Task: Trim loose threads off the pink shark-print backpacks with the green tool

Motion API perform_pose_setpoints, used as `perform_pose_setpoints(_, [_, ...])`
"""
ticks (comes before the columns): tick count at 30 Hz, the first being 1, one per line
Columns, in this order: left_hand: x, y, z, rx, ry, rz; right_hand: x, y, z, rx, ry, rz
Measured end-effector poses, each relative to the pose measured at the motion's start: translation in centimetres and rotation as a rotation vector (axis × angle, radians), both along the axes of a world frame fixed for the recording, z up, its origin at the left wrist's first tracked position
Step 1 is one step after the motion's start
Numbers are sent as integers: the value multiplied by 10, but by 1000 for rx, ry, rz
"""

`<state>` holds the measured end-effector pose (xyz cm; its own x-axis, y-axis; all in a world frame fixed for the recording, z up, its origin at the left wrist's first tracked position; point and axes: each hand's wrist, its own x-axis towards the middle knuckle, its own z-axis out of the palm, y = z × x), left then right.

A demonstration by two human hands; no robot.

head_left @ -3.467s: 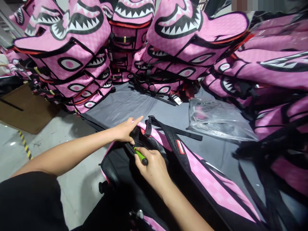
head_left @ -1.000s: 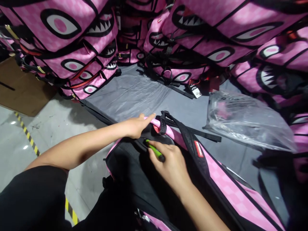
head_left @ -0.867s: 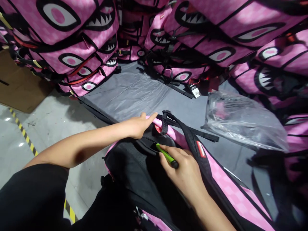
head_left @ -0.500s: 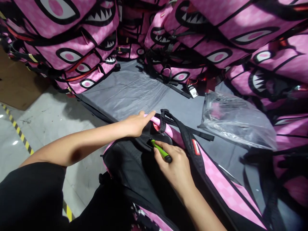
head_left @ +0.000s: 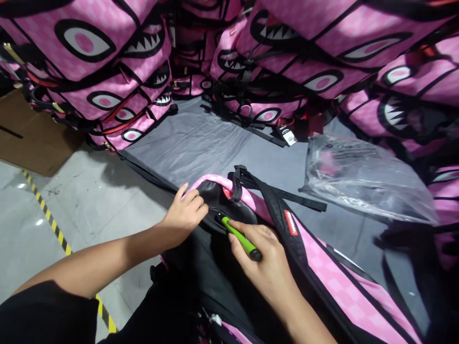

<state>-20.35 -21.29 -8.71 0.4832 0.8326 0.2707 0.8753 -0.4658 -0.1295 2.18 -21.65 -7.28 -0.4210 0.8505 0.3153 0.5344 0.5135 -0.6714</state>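
Observation:
A pink and black backpack (head_left: 333, 282) lies opened up in front of me, its black inside facing up. Fingers of my left hand (head_left: 186, 210) are curled round the pink rim at its upper left edge. My right hand (head_left: 265, 258) is closed round a thick, pen-like green tool (head_left: 239, 237) with a black butt end. The tool's dark tip points up and left at the black lining just below the rim; I cannot tell whether it touches. A black strap (head_left: 267, 191) with a red label crosses the bag beside my right hand.
Stacked pink backpacks (head_left: 103, 100) with eye and teeth prints rise at the back and right. A clear plastic bag (head_left: 366, 181) lies on the grey-covered surface (head_left: 179, 138). A cardboard box (head_left: 39, 138) and yellow-black floor tape (head_left: 46, 210) are at the left.
My left hand has moved left and down along the pink rim, which now shows as a raised curve. The green tool has shifted slightly left and down, still in my right hand.

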Motion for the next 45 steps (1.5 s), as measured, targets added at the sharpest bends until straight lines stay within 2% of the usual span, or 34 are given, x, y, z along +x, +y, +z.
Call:
perform_pose_setpoints(3, [-3,-7,-9,39,-86,29,0,-3,-2,15,9,25])
perform_pose_setpoints(9, [-4,-14,-15,28,-83,49,1,-2,-4,38,9,49])
perform_pose_setpoints(23, [6,-11,3,-60,-39,105,-1,3,-3,17,-4,34])
perform_pose_setpoints(25, [8,-10,7,-97,-82,100,-5,2,3,-8,7,4])
perform_pose_setpoints(28, [14,-7,10,-173,-210,44,0,-4,24,-47,84,-27])
perform_pose_setpoints(31, [19,-4,6,-246,-366,-45,25,-13,57,-40,204,-157])
perform_pose_setpoints(33, [24,-2,5,-248,-439,-95,53,-17,80,51,302,-373])
perform_pose_setpoints(36, [37,1,17,-145,-500,-208,111,-11,109,168,570,-702])
perform_pose_setpoints(39, [59,11,34,-67,-494,-376,173,11,122,99,903,-833])
perform_pose_setpoints(40, [67,16,37,-71,-480,-413,191,22,122,99,906,-874])
perform_pose_setpoints(41, [73,22,39,-86,-466,-428,206,33,117,135,790,-928])
perform_pose_setpoints(42, [78,27,38,-108,-453,-426,218,45,109,142,554,-961])
perform_pose_setpoints(43, [82,31,37,-132,-443,-410,227,57,98,101,227,-967])
perform_pose_setpoints(44, [84,35,34,-151,-436,-392,233,70,83,-3,-154,-906])
perform_pose_setpoints(45, [86,37,32,-165,-433,-374,236,83,66,-93,-353,-839])
